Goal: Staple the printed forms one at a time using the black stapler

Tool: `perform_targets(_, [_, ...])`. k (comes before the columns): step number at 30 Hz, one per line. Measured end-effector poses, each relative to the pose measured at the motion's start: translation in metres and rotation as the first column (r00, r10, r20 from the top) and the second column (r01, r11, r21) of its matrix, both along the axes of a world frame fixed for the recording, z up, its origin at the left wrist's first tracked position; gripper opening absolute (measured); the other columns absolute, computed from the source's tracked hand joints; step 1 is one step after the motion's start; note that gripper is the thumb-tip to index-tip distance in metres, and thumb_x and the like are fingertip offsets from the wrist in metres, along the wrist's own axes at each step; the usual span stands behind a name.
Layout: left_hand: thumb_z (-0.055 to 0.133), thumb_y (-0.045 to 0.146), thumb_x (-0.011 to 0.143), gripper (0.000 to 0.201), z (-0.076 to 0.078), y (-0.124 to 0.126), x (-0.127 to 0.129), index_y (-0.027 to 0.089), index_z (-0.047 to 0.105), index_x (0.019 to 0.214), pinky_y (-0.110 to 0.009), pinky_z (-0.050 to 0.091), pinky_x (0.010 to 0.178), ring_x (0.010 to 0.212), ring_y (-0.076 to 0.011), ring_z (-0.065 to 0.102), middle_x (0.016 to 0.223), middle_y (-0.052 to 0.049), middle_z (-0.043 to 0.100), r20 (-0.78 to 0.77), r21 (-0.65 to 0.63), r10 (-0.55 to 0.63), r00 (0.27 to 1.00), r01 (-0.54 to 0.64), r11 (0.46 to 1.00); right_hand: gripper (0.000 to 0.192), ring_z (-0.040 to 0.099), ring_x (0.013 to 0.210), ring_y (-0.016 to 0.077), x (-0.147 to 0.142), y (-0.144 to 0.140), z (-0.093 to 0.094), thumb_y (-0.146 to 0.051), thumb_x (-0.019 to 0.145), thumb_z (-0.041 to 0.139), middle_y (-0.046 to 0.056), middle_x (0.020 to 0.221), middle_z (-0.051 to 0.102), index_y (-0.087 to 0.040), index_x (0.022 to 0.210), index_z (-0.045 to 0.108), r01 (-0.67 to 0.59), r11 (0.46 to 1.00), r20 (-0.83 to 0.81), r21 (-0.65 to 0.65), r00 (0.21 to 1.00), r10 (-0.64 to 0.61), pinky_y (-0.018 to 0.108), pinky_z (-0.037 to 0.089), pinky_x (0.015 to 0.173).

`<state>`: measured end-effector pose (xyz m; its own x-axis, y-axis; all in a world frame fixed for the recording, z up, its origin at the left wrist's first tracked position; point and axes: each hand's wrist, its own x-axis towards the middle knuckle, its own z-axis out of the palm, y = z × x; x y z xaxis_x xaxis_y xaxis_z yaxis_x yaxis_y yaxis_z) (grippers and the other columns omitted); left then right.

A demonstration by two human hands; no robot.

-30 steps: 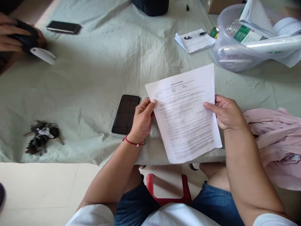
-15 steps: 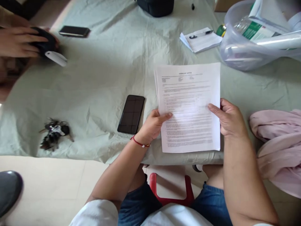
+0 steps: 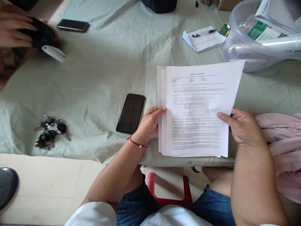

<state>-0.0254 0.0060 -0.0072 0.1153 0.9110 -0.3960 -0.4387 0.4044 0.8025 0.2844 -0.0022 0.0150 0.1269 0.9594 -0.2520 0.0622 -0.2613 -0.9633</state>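
Beneath the top sheet (image 3: pixel 199 125), other pages (image 3: pixel 164 89) are mostly hidden

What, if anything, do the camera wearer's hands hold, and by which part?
Papers, by both side edges, about halfway down: the left hand grips the left edge, the right hand the right edge, thumbs on top.

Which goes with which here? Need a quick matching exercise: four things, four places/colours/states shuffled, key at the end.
Column 1
1. Printed sheets
2. Nearer phone
3. Pen
4. Cloth

Column 2
A. Pink
B. Lying on small papers
C. Held by the left hand and right hand
D. Dark-screened, lying on the table cover

Pairs: 1-C, 2-D, 3-B, 4-A
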Motion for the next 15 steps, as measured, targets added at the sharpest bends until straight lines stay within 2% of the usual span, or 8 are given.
perform_targets(4, [0.097,0.049,0.075,0.041,-0.002,-0.001,0.002,0.016,0.084,0.094,-0.042,0.068,0.081,0.089,-0.032,0.084,0.095,-0.013,0.087,-0.02,0.019,-0.065,0.998,0.065,0.998,0.035,0.082,0.101,0.0307,0.008,0.001,-0.005,-0.042,0.069,0.104,0.004,0.105,0.089,-0.027,0.097,0.091,0.111,0.994,0.016,0.02,0.994,-0.111,0.05,0.061,0.111])
perform_targets(8, [0.096,0.048,0.076,0.038,-0.003,-0.003,0.004,0.017,0.085,0.094,-0.041,0.068,0.08,0.086,-0.0302,0.084,0.094,-0.013,0.086,-0.054,0.01,-0.04,0.998,0.041,0.999,0.036,0.082,0.1,0.0309,0.016,0.003,-0.003,-0.036,0.064,0.103,0.005,0.103,0.088,-0.026,0.096,0.09,0.267,0.959,-0.009,0.098,0.963,-0.268,0.052,0.06,0.111])
perform_targets(10, [0.096,0.046,0.075,0.036,-0.002,-0.003,0.004,0.017,0.085,0.093,-0.041,0.068,0.08,0.086,-0.0296,0.084,0.094,-0.013,0.086,-0.05,0.004,-0.02,0.999,0.02,1.0,0.034,0.082,0.099,0.0323,0.022,0.005,-0.002,-0.032,0.061,0.101,0.006,0.1,0.088,-0.025,0.093,0.09,0.364,0.917,-0.031,0.165,0.931,-0.364,0.054,0.06,0.109])
perform_targets(12, [0.096,0.045,0.074,0.035,-0.001,-0.003,0.004,0.017,0.085,0.093,-0.042,0.069,0.081,0.087,-0.0305,0.084,0.092,-0.012,0.086,-0.043,0.007,-0.011,0.999,0.012,1.0,0.03,0.081,0.099,0.0344,0.029,0.009,-0.003,-0.029,0.058,0.097,0.007,0.096,0.086,-0.025,0.086,0.089,0.47,0.852,-0.062,0.231,0.881,-0.469,0.057,0.06,0.107])
perform_targets(15, [0.095,0.044,0.073,0.034,0.001,-0.002,0.004,0.018,0.084,0.092,-0.043,0.069,0.08,0.087,-0.0319,0.084,0.089,-0.011,0.086,-0.043,0.014,0.007,0.999,-0.007,1.0,0.025,0.08,0.106,0.0365,0.04,0.015,-0.005,-0.027,0.053,0.092,0.008,0.099,0.087,-0.026,0.078,0.086,0.578,0.768,-0.098,0.275,0.812,-0.576,0.058,0.059,0.109])
